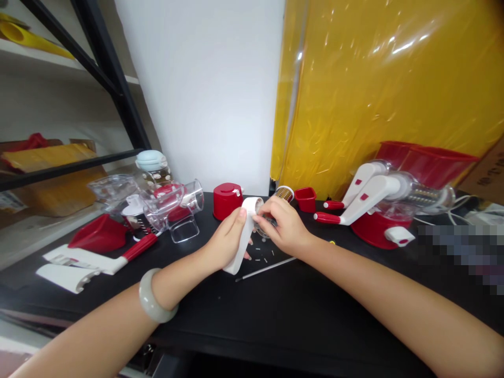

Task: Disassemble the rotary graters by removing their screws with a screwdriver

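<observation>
My left hand (226, 241) is closed round a white plastic crank handle (244, 236), held upright over the black table (275, 315). My right hand (284, 226) pinches at the handle's round top end, fingers bent on a clear part I cannot make out. Small white bits (262, 254) lie scattered on the table under the hands. A thin metal rod (265, 269) lies just in front of them. A metal grater drum (284, 194) stands right behind my right hand.
Left: clear plastic housings (173, 207), a red funnel (98, 233), a white handle with red grip (106, 257). Behind: a red cap (227, 200), a small red cup (306, 199). Right: an assembled red-and-white rotary grater (378, 210), red bins (425, 160), yellow sheeting (386, 79).
</observation>
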A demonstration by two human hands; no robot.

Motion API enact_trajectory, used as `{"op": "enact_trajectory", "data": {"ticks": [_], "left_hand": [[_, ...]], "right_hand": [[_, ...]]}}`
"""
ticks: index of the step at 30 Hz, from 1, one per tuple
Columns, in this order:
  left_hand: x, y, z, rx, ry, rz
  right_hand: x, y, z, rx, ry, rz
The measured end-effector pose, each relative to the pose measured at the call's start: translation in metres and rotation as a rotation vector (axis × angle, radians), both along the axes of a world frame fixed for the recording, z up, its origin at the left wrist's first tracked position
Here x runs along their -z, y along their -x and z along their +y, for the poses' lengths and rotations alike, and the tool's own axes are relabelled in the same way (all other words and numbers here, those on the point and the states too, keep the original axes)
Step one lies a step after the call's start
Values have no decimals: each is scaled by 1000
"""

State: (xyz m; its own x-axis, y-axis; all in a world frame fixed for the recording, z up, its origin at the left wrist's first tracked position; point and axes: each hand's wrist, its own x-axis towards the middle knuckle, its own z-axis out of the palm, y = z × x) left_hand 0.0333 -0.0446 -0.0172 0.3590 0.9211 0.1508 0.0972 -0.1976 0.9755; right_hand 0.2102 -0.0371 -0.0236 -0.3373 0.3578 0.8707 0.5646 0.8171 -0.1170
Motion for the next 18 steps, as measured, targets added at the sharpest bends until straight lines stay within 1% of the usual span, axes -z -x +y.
{"op": "enact_trajectory", "data": {"ticks": [5, 8, 13, 18], "left_hand": [[-3, 0, 0, -1, 48, -70], [-1, 0, 1, -14, 74, -114], [2, 2, 3, 14, 79, -104], [-3, 2, -1, 43, 89, -59]], "right_hand": [[-3, -5, -2, 110, -64, -94], [-6, -5, -4, 135, -114, -133], [-9, -5, -6, 116, -124, -128], [-8, -4, -6, 49, -136, 41]]}}
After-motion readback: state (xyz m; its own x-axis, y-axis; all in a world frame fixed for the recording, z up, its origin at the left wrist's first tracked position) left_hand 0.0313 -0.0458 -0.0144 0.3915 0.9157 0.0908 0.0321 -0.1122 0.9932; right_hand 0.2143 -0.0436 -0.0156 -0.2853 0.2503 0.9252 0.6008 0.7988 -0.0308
